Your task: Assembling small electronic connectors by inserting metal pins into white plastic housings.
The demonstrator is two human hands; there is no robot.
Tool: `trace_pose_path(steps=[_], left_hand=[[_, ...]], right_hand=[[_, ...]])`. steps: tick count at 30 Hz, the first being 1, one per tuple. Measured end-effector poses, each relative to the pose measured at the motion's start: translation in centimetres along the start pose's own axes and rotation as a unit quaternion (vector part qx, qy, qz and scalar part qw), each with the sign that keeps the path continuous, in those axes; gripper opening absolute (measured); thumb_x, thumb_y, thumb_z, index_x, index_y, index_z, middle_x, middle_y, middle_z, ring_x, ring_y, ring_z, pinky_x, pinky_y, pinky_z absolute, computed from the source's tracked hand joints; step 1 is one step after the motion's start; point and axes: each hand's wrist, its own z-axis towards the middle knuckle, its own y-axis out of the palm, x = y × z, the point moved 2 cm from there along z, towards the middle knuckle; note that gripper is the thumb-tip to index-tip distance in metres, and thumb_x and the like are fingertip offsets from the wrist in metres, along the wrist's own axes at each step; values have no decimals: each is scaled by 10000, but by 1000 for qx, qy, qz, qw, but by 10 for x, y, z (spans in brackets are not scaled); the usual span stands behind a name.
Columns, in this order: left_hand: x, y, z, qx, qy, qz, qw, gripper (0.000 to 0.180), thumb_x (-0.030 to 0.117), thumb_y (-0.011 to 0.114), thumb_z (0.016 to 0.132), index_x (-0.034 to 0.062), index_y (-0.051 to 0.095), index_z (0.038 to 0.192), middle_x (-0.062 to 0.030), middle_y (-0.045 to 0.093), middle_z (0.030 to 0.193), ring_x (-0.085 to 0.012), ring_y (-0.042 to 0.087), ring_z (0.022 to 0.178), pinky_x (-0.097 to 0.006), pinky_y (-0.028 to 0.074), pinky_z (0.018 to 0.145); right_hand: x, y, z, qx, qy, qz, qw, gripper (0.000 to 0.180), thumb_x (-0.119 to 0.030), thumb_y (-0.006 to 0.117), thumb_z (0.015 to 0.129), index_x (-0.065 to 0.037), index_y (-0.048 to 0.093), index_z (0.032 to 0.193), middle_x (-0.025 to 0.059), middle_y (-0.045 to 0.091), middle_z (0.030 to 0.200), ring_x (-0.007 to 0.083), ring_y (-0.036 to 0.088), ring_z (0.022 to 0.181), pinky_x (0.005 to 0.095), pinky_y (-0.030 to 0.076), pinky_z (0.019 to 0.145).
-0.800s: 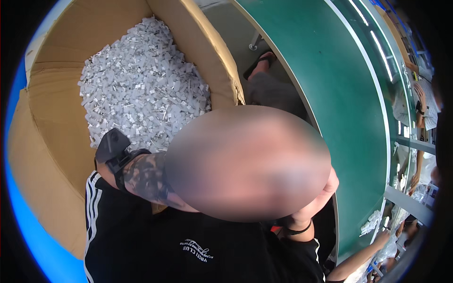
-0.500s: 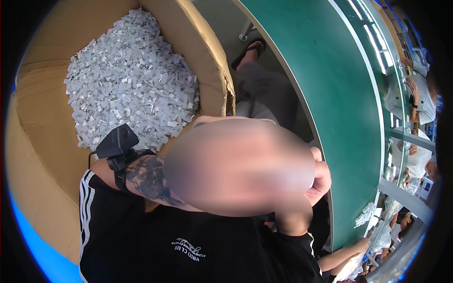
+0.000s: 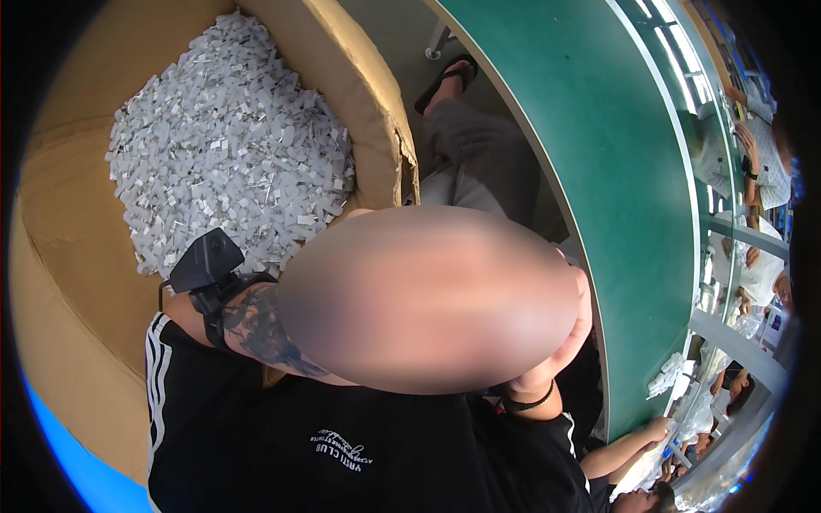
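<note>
A blurred oval covers the middle of the head view and hides most of both hands. My left forearm [image 3: 269, 329], tattooed, runs into it from the left. Strapped round that arm is a small black camera [image 3: 209, 256]; the left hand's fingers are hidden. At the oval's right edge the outer side of my right hand [image 3: 575, 335] shows, bent round near the table edge. A dark bracelet [image 3: 530, 402] circles the right wrist. What either hand holds or touches cannot be made out.
A large cardboard box [image 3: 376, 103] at the left holds a heap of small white pieces [image 3: 231, 145]. The green table [image 3: 599, 154] curves along the right, with some white pieces [image 3: 671, 374] at its far edge. A leg in grey trousers [image 3: 479, 145] stands between. Other people sit beyond; a person's forearm [image 3: 629, 445] rests lower right.
The view has shifted slightly. My right hand's curled fingers showed before; now mainly its outer edge does, and its bracelet has come into sight. A person's head now shows at the lower right.
</note>
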Motion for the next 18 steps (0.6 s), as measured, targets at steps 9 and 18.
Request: trace_pose_path(steps=[9,18], left_hand=[[-8,-5,4,41,0,46,998,267,123,809,699,73,715,944,-38,622,837,-150,626,679,-259,505,581],[-146,-276,-89,326,-275,492,759,128,161,683,815,67,706,900,-130,675,884,-244,651,760,-327,521,703]], right_hand=[[-3,2,6,-18,76,-20,997,224,-181,580,916,-32,419,961,137,537,891,152,498,769,291,415,706],[-82,-268,80,289,97,-200,931,460,-212,566,953,2,437,1340,20,574,1058,35,497,805,180,401,678]])
